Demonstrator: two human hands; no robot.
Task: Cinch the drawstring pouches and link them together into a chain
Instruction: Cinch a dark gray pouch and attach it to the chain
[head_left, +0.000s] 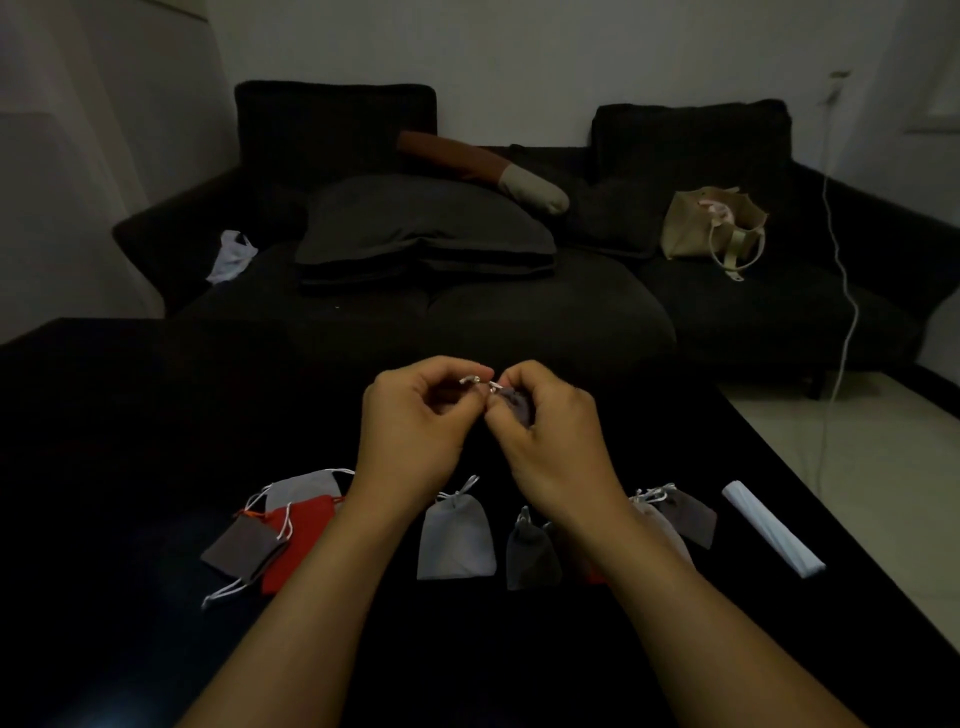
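Both hands are raised above the black table (130, 415). My right hand (545, 431) grips a small grey-purple pouch (517, 404) by its neck. My left hand (415, 415) pinches that pouch's white drawstring (475, 382) between thumb and fingers. Several other pouches lie on the table below: a red pouch (298, 540), a brown pouch (241, 545) and a light grey pouch (304, 486) at the left, a grey cinched pouch (456, 540) and a dark grey pouch (530, 558) in the middle, and a brown pouch (688, 514) with a beige pouch at the right.
A rolled white sheet (771, 527) lies near the table's right edge. Behind the table stands a dark sofa (467, 312) with cushions, a beige tote bag (714, 223) and a white plastic bag (231, 254). A white cable (844, 291) hangs at the right.
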